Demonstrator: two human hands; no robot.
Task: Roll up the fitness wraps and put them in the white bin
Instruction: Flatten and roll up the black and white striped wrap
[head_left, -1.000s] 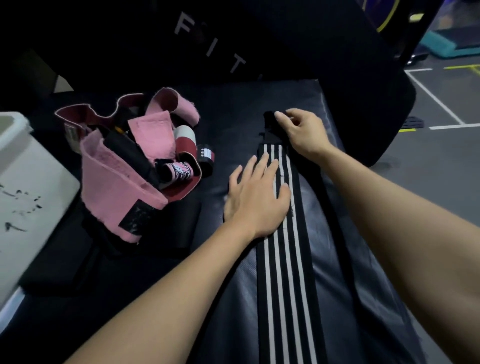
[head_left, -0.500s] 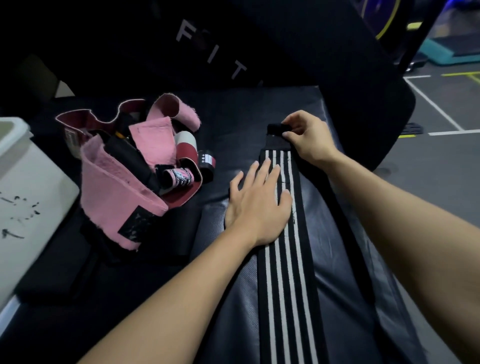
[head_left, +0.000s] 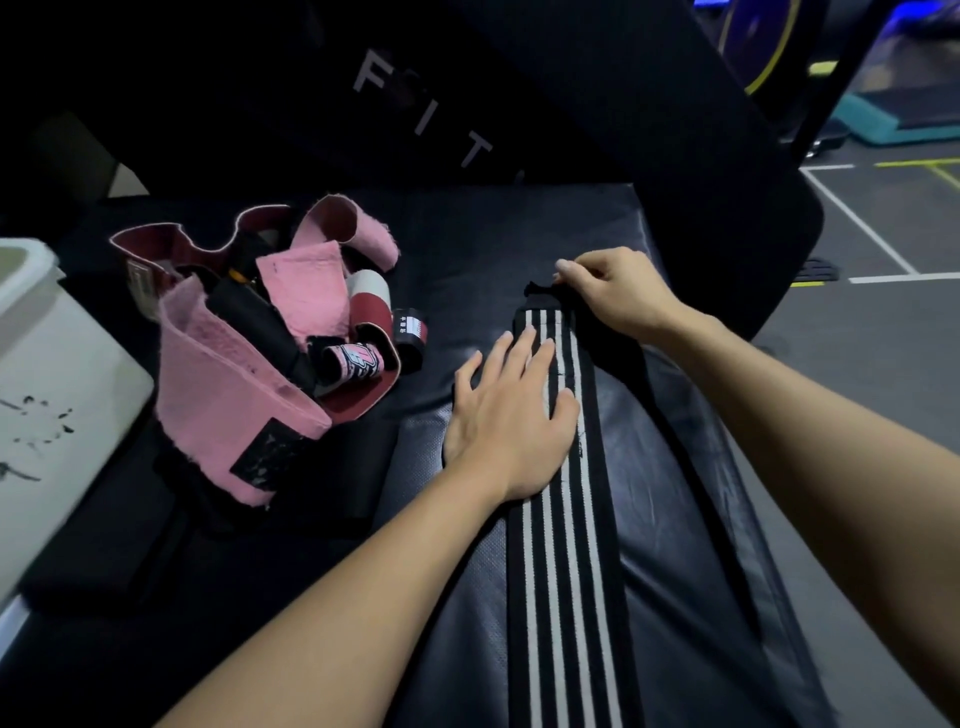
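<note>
Since one second ago: right hand (head_left: 621, 293) has curled the black end tab of the striped wrap (head_left: 563, 545) back toward the person; first fold now started. Left hand (head_left: 511, 415) unchanged, fingers spread flat, pressing the wrap onto the worktop (head_left: 691, 519) just behind the fold. Right hand pinches the tab between thumb and fingertips.

Wrap location: laid straight along the worktop, running from the fold toward the camera, right of the pink wrap pile (head_left: 244, 364).

Judgement, step in hand: starting the roll. Keep the first turn tight and square to the stripes; a skewed core will likely telescope. Left hand should slide back as the roll advances, keeping tension.

Edges and room: wrap lies near the worktop's right edge, floor (head_left: 883, 228) beyond; drift right risks the roll dropping off. Open surface lies between wrap and pile. White bin (head_left: 57, 395) sits left of the pile; carry path must pass over or round it.
</note>
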